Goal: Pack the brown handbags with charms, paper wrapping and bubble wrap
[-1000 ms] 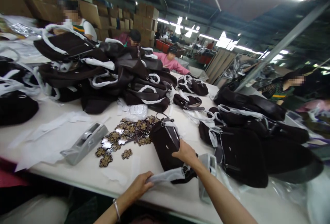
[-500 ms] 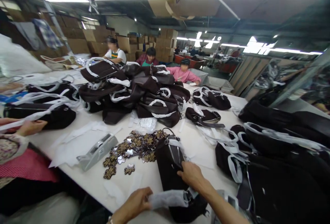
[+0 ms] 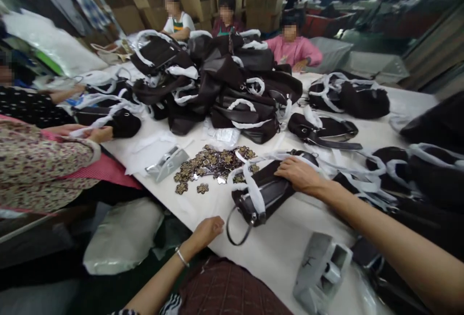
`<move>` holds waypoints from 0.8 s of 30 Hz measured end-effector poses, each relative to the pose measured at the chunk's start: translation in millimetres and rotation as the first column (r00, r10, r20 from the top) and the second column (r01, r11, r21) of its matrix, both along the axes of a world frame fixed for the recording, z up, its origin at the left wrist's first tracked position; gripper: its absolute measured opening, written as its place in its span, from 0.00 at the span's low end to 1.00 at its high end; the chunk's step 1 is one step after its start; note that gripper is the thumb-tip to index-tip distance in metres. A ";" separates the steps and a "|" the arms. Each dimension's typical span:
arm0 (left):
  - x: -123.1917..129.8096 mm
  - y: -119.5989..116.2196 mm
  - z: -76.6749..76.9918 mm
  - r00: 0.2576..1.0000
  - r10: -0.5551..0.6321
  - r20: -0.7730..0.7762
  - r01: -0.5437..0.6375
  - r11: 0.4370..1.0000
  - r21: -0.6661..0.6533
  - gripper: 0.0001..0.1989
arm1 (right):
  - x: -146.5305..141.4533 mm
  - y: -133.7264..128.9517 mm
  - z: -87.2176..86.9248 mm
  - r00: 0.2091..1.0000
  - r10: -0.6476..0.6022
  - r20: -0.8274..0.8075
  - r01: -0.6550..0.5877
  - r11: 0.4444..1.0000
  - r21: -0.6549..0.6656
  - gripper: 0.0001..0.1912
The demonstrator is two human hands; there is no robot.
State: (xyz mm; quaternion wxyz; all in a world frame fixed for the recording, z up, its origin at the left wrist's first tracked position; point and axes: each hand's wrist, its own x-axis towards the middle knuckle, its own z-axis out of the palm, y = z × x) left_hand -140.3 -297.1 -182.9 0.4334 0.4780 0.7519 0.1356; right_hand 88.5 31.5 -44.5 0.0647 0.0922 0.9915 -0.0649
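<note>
A dark handbag with white-wrapped handles lies on the white table in front of me. My right hand grips its far end, fingers closed over the edge. A thin dark strap loop hangs from the bag's near end. Just left of that loop, my left hand is held with curled fingers, apart from the strap, and nothing shows in it. Beyond the bag is a pile of brown-and-gold flower-shaped charms, with one charm lying loose.
Grey tape dispensers stand at the front right and left. A heap of dark bags fills the table's middle, with more bags at right. A co-worker's sleeve is at left. A person in pink sits opposite.
The handbag has turned and its wrapped handles now lie across it. My right hand has moved to its far end. My left hand has let go of the wrapped handle. The view has tilted down.
</note>
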 end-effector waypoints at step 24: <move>-151.9 -48.1 -17.8 0.916 0.208 -0.344 -0.153 0.972 0.181 0.07 | -45.1 -170.0 62.4 0.908 -0.410 0.091 0.376 0.699 -0.608 0.19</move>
